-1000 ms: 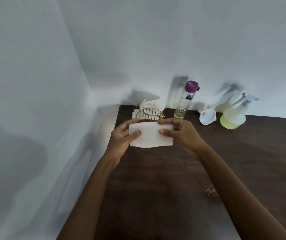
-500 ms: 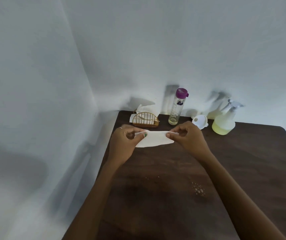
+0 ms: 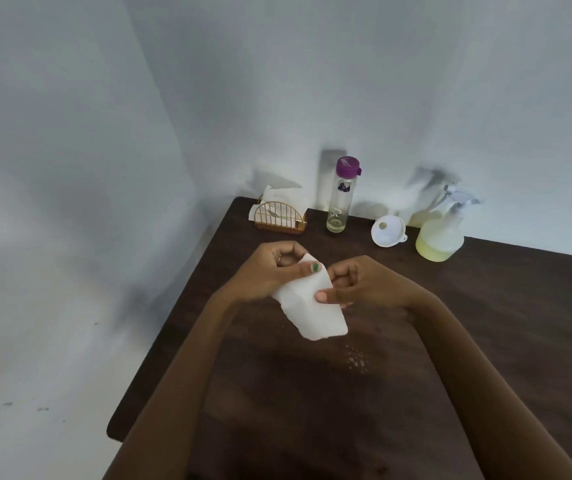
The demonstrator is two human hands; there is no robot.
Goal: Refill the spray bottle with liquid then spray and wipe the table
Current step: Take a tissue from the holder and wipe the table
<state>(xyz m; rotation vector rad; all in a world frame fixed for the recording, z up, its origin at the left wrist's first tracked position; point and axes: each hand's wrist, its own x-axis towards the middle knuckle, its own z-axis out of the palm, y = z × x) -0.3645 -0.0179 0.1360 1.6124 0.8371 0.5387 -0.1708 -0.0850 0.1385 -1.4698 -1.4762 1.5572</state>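
Wiping comes next: your left hand and right hand each pinch the folded tissue above the tabletop. Spray bottle stands far right; droplets near the tissue likely need pressing and sweeping.

Plain home corner: dark wooden table against bare white walls (gold wire napkin holder on it).

Left hand and right hand pinching white tissue, above dark table
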